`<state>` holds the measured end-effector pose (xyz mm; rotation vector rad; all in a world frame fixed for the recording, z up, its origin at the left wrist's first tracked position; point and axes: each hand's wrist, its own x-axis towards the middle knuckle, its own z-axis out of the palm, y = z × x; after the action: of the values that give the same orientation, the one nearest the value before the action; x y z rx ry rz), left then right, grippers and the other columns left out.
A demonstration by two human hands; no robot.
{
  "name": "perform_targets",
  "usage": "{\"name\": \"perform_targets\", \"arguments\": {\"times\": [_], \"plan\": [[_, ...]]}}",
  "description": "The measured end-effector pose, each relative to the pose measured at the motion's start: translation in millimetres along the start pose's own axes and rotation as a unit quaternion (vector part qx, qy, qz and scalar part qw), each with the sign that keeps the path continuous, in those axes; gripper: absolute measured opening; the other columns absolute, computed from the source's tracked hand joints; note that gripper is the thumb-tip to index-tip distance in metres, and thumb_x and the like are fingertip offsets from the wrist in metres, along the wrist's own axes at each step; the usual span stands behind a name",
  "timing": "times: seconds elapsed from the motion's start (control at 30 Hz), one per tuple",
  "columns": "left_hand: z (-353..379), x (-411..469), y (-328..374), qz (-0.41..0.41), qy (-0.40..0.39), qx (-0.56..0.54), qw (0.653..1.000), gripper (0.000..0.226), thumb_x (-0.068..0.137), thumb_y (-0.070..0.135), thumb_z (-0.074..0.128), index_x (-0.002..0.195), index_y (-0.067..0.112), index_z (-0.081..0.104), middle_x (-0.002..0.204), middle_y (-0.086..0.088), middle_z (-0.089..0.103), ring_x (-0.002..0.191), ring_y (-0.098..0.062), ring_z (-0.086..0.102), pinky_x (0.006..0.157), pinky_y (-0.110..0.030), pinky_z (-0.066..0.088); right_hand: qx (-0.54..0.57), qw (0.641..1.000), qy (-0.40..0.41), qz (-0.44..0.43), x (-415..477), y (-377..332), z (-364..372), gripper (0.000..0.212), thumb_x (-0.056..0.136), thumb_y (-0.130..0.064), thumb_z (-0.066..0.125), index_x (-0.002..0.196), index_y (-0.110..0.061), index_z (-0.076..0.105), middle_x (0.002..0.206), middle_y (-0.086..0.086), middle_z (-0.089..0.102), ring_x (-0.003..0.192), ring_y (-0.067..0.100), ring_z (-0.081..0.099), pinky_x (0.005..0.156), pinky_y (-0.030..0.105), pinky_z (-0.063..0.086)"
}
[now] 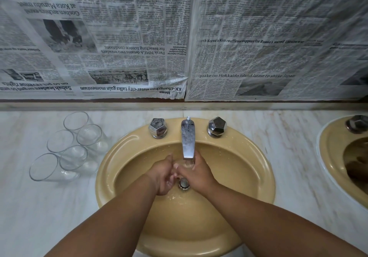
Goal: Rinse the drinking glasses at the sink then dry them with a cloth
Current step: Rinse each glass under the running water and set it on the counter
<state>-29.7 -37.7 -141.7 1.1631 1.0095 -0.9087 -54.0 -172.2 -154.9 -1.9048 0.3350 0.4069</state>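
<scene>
A clear drinking glass (185,163) is held under the chrome spout (187,140) over the tan sink basin (139,153). My right hand (197,174) grips the glass from the right, fingers wrapped round it. From the left, my left hand (164,174) meets it, its fingers curled against the lower part of the glass and touching the right hand's fingers. Most of the glass is hidden by the hands and the spout. Several more clear glasses (79,147) stand together on the marble counter left of the basin.
Two chrome tap knobs, the left one (158,127) and the right one (217,126), flank the spout. The drain (183,184) lies just below the hands. A second tan basin (330,157) sits at the right edge. Newspaper (179,37) covers the wall behind the counter (49,207).
</scene>
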Motion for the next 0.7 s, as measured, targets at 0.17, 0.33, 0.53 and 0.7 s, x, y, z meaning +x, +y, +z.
{"name": "perform_targets", "arguments": {"times": [0.17, 0.33, 0.53, 0.7], "plan": [[6, 5, -22, 0.353, 0.024, 0.143, 0.924, 0.017, 0.1, 0.042, 0.067, 0.107, 0.028, 0.06, 0.089, -0.003, 0.07, 0.057, -0.013, 0.057, 0.059, -0.033, 0.051, 0.239, 0.929, -0.021, 0.282, 3, -20, -10, 0.018, 0.097, -0.039, 0.066, 0.097, -0.023, 0.071, 0.079, 0.001, 0.073, 0.049, 0.016, 0.058, 0.039, 0.019, 0.034], [7, 17, -27, 0.347, 0.041, 0.156, 0.924, 0.025, 0.099, 0.052, 0.062, 0.108, 0.029, 0.058, 0.088, -0.004, 0.068, 0.052, -0.016, 0.055, 0.051, -0.029, 0.046, 0.192, 0.936, -0.05, 0.29, -3, -18, -14, 0.029, 0.097, -0.05, 0.064, 0.107, -0.024, 0.07, 0.082, 0.001, 0.068, 0.043, 0.011, 0.049, 0.04, 0.018, 0.036], [-12, 12, -9, -0.011, -0.041, -0.038, 0.998, 0.049, 0.105, 0.066, 0.048, 0.088, 0.021, 0.061, 0.059, 0.003, 0.056, 0.035, -0.004, 0.046, 0.029, -0.013, 0.033, 0.045, 0.999, 0.007, -0.013, -1, -3, 6, 0.035, 0.084, -0.039, 0.083, 0.109, -0.033, 0.058, 0.09, -0.005, 0.074, 0.074, 0.012, 0.072, 0.066, 0.028, 0.058], [6, -1, -28, 0.325, 0.0, 0.107, 0.94, 0.021, 0.101, 0.028, 0.07, 0.115, 0.019, 0.057, 0.087, -0.007, 0.063, 0.043, -0.013, 0.052, 0.043, -0.025, 0.043, 0.249, 0.922, -0.008, 0.296, 4, -14, -1, 0.036, 0.095, -0.053, 0.063, 0.109, -0.021, 0.073, 0.09, 0.008, 0.07, 0.051, 0.022, 0.05, 0.046, 0.021, 0.036]]}}
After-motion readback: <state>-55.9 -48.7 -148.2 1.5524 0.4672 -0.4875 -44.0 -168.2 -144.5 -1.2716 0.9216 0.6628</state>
